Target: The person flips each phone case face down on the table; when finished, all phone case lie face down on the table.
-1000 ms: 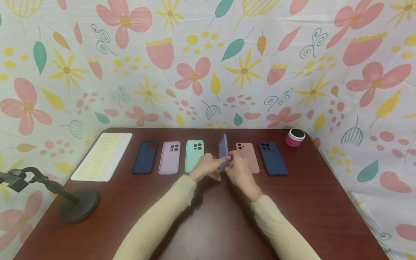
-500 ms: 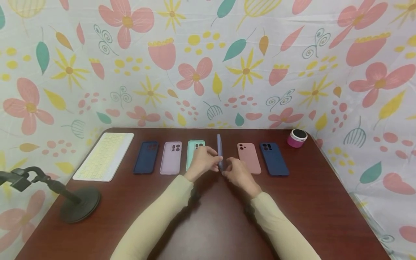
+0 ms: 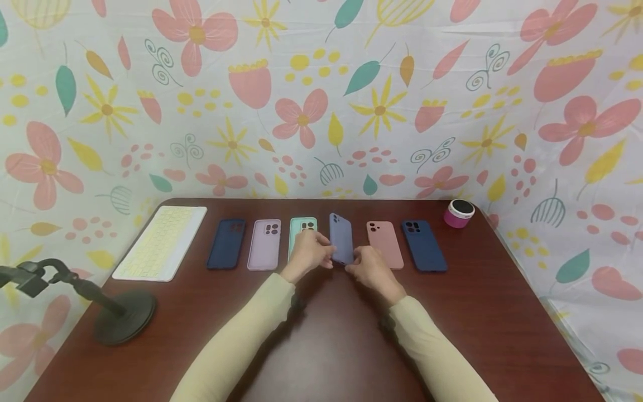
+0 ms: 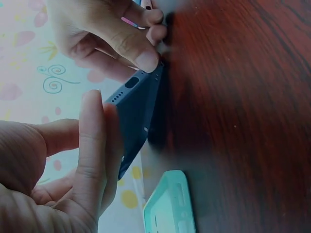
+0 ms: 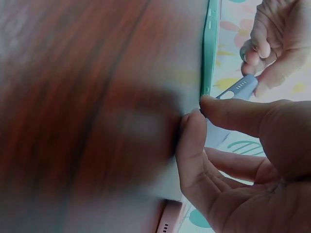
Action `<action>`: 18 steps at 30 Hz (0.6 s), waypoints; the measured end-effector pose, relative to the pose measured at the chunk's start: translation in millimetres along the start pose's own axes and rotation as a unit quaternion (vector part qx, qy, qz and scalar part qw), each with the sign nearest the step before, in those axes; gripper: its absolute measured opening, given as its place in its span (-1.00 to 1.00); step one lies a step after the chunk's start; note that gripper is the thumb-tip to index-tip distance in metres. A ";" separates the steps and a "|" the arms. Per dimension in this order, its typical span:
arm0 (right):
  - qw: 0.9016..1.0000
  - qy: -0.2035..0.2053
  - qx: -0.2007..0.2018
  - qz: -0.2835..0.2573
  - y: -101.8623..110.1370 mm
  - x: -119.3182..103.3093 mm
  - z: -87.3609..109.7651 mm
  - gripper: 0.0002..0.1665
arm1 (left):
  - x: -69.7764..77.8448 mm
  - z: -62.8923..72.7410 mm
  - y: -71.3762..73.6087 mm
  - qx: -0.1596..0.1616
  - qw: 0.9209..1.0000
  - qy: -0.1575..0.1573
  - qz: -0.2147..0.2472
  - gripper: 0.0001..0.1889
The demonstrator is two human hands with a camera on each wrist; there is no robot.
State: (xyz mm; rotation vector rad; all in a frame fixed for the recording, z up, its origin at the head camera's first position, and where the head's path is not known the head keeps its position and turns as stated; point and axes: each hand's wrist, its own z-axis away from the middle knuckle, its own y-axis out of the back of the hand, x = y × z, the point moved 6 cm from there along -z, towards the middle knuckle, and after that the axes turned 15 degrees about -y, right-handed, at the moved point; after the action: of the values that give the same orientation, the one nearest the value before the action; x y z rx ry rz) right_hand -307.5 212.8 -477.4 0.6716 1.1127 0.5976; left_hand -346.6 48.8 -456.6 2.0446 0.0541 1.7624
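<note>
A lavender-blue phone case (image 3: pixel 341 237) stands tilted off the table between both hands, camera cutouts at its top left. My left hand (image 3: pixel 309 250) pinches its lower left edge, overlapping the mint phone case (image 3: pixel 303 223). At the bottom right corner, my right hand (image 3: pixel 374 270) pinches it between thumb and fingers. The left wrist view shows the case's bottom edge (image 4: pixel 131 82), with a port opening and a row of small holes. From the right wrist, the thumb and forefinger (image 5: pixel 193 128) meet on its near corner, close over the tabletop.
In the same row lie a navy case (image 3: pixel 225 244), a pale lilac case (image 3: pixel 263 245), a pink case (image 3: pixel 385 244) and a blue case (image 3: pixel 424 245). A white keyboard (image 3: pixel 159 243) and black stand (image 3: pixel 124 317) are at left; a pink-and-white round speaker (image 3: pixel 458 214) is back right.
The lavender-blue case has turned from edge-on to show its back and leans lower. Both hands keep near its lower edge, the left slightly lower and further left than before.
</note>
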 end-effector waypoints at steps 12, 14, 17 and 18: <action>0.998 0.005 0.041 0.044 5.1 4.2 -0.9 -0.51 | -6.8 -2.4 -9.1 -0.043 0.993 -0.021 -0.107 -0.82; 0.998 0.004 0.045 0.052 3.1 9.9 -8.6 -0.51 | -15.4 -8.8 -13.7 -0.053 0.991 -0.020 -0.123 -0.88; 0.997 0.008 0.052 0.061 -2.6 22.6 -25.4 -0.55 | -32.8 -21.0 -21.1 -0.062 0.987 -0.027 -0.144 -0.90; 0.996 0.010 0.055 0.062 -5.3 27.3 -31.6 -0.58 | -41.0 -26.5 -23.9 -0.067 0.986 -0.025 -0.150 -0.87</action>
State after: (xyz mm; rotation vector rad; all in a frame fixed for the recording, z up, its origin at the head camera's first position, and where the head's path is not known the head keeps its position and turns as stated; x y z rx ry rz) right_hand -327.7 235.1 -507.0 0.8370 1.1345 0.6529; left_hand -373.5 65.7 -500.6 1.8719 0.2125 1.4892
